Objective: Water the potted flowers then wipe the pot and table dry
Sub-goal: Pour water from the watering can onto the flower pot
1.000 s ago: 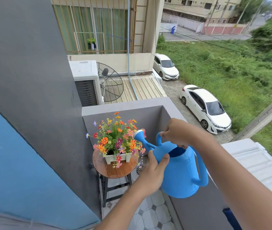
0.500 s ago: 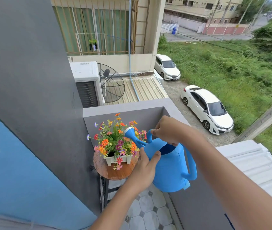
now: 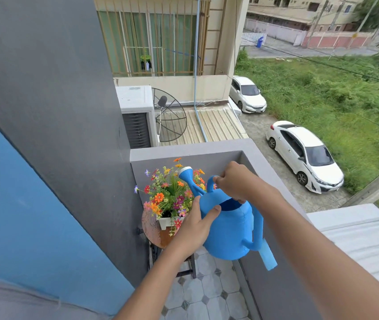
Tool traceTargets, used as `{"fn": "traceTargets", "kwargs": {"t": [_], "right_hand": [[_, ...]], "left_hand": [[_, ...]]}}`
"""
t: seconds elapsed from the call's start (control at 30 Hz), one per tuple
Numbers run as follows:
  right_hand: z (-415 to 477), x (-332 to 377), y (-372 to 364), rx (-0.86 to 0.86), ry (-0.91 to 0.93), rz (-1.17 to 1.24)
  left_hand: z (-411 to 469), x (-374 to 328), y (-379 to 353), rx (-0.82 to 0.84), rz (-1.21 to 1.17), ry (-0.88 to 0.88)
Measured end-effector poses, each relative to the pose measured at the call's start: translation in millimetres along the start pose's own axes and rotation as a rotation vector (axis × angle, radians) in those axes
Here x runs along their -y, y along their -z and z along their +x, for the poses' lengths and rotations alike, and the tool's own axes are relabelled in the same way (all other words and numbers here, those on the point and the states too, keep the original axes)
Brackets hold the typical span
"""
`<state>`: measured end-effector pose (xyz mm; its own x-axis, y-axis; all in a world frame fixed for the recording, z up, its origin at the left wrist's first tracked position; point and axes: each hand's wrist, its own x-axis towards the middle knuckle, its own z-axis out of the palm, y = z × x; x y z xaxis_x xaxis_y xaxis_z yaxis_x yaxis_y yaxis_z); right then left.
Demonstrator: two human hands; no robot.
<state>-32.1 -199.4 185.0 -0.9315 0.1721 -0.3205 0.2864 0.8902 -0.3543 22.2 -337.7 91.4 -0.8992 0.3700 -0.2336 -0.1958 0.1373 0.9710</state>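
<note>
Your right hand [image 3: 234, 181] is gripping the blue watering can [image 3: 227, 229] by its top handle, left hand [image 3: 195, 227] cupping its side; the spout is hovering over the potted flowers [image 3: 170, 197] (white pot on round tabletop [image 3: 151, 229]).

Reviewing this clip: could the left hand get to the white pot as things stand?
Probably yes, but not freely. The left hand is pressed on the side of the blue watering can, right beside the white pot. It would have to let go first, and flowers overhang the pot.
</note>
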Motion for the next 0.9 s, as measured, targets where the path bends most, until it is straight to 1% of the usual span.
{"fn": "traceTargets", "kwargs": {"t": [0.27,0.37,0.47,0.53,0.67,0.8,0.9], "right_hand": [[5,-32,7,0.015,-0.096,-0.015],[-4,-47,9,0.000,-0.123,0.045],[-22,-67,11,-0.040,-0.137,0.171],[-31,-83,8,-0.064,-0.156,0.262],[-43,-123,-3,-0.132,-0.230,0.543],[-58,-169,-12,-0.287,-0.300,0.799],[-71,-205,-19,-0.395,-0.375,1.004]], "left_hand": [[12,1,-32,0.126,-0.011,0.029],[15,4,-38,0.139,0.021,0.023],[23,9,-44,0.154,0.089,-0.013],[27,12,-52,0.174,0.160,-0.005],[37,9,-74,0.233,0.275,-0.037],[54,4,-114,0.347,0.287,-0.060],[63,0,-159,0.401,0.331,-0.065]]}}
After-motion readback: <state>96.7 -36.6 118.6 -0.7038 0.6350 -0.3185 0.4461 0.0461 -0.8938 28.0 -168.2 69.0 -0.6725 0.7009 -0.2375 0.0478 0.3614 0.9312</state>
